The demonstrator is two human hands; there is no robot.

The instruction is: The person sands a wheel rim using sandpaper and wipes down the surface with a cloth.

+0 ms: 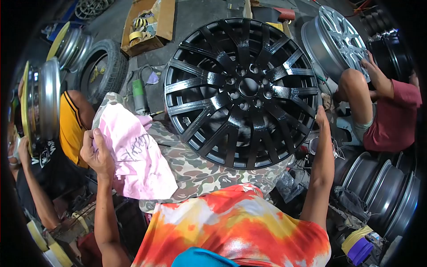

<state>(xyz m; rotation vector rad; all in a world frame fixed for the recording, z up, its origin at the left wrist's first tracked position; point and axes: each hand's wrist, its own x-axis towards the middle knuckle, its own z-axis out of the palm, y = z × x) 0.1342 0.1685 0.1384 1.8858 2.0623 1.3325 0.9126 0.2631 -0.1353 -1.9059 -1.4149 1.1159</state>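
Note:
A large glossy black alloy wheel rim (253, 127) with several forked spokes is propped, face toward me, against my knees in camouflage trousers (195, 167). My right hand (321, 116) grips its right edge, and the fingers are partly hidden behind it. Off to the left, my left hand (97, 153) is closed at the edge of a pale pink cloth (135, 160) with dark handwriting on it. The cloth drapes over my left knee, apart from the rim.
A green power tool (140, 98) lies beyond my left knee, near a tyre (104, 71) and a cardboard box (149, 26). A person in a maroon shirt (391, 120) holds a silver wheel (342, 40) at right. Another person in yellow shorts (73, 127) sits at left by a polished rim (44, 107).

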